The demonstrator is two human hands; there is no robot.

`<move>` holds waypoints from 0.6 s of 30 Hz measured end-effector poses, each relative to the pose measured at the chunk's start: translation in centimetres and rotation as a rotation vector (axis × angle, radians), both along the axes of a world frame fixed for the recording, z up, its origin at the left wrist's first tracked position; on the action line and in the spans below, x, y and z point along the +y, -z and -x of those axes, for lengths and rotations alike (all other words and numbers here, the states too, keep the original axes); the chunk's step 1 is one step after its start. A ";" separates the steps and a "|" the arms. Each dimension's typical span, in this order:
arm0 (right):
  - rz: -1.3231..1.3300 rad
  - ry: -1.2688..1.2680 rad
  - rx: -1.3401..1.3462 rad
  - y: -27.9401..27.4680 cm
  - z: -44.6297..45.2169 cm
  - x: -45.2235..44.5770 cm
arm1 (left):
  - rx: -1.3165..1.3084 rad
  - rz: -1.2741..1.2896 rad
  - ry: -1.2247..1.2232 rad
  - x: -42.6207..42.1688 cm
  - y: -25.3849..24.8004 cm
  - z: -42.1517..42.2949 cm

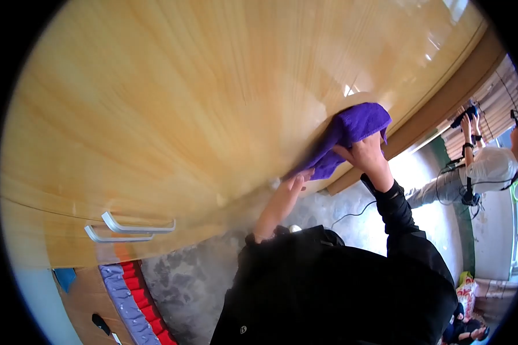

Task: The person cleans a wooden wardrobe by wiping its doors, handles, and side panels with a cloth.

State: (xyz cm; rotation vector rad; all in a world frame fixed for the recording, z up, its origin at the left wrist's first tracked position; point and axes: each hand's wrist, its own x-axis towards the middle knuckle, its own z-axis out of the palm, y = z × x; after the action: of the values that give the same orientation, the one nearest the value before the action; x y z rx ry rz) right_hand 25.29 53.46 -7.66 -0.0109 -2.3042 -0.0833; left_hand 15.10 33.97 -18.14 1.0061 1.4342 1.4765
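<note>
A purple cloth point(357, 123) lies bunched against the glossy wooden cabinet surface point(201, 103). My right hand point(369, 154) holds the cloth against the wood near the cabinet's edge, its fingertips hidden in the folds. At the trailing lower end of the cloth, my left hand point(290, 192) has its fingers closed around the fabric; part of that hand is blurred. Both of my arms are in black sleeves.
Two silver handles point(138, 224) stick out from the cabinet at lower left. A dark cable point(354, 215) runs over the grey floor. Red and lilac bedding point(135, 299) lies at lower left. At right, another person point(492, 167) raises both hands with a dark item near a curtain.
</note>
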 end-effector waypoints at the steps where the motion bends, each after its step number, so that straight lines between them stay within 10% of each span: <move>1: -0.015 -0.046 -0.045 -0.6 0.5 -0.3 | -0.050 -0.045 -0.006 -0.1 -0.4 0.0; 18: 0.221 -0.144 0.189 -5.5 8.6 -16.6 | 0.378 -0.103 -0.604 -13.3 -8.9 0.1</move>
State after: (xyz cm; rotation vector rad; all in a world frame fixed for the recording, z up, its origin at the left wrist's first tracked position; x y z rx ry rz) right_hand 16.66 36.83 -2.19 0.0326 -2.1078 0.2364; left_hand 15.01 20.70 -9.24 0.9986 2.0803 1.8655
